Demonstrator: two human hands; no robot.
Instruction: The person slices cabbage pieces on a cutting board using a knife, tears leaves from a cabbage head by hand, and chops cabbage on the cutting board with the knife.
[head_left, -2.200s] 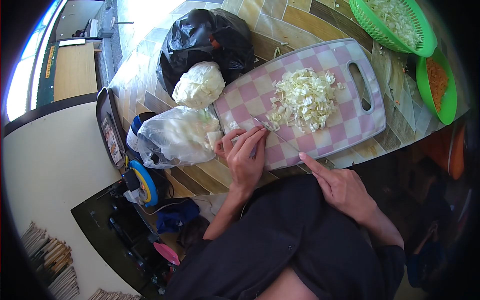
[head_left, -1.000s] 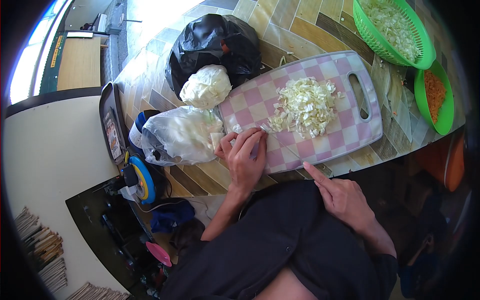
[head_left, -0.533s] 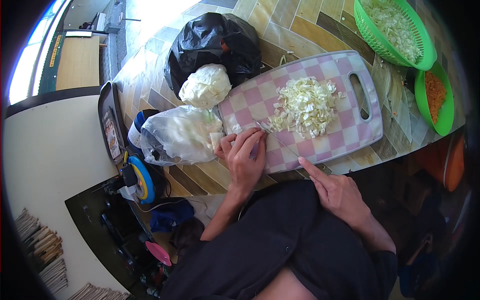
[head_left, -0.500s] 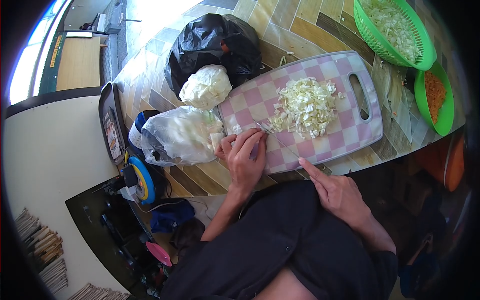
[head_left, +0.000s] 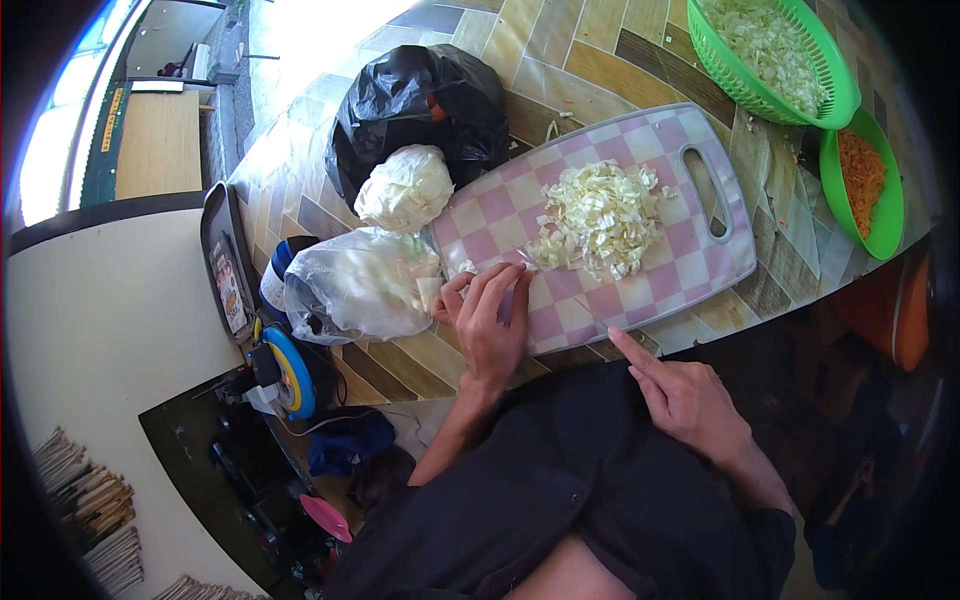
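Observation:
A pink-and-white checkered cutting board [head_left: 480, 222] lies in front of me with a pile of chopped cabbage [head_left: 605, 215] on it. My left hand [head_left: 490, 318] is at the board's near left edge, fingers bent and closed on a small pale piece of cabbage [head_left: 526, 264]. My right hand [head_left: 685, 400] is closed round a knife [head_left: 588, 309], index finger stretched along its back. The thin blade points up and left over the board towards my left fingertips; the handle is hidden in my palm.
Left of the board are a whole cabbage [head_left: 405, 190], a clear plastic bag [head_left: 355, 285] of pale contents and a black plastic bag [head_left: 425, 110]. A green colander [head_left: 708, 55] of shredded cabbage and a green bowl [head_left: 890, 225] of shredded orange vegetable stand at right. A dark tray [head_left: 215, 215] lies far left.
My right hand has drawn slightly down and to the right with the knife. My left hand stays nearly in place at the cabbage piece. The whole view has shifted a little.

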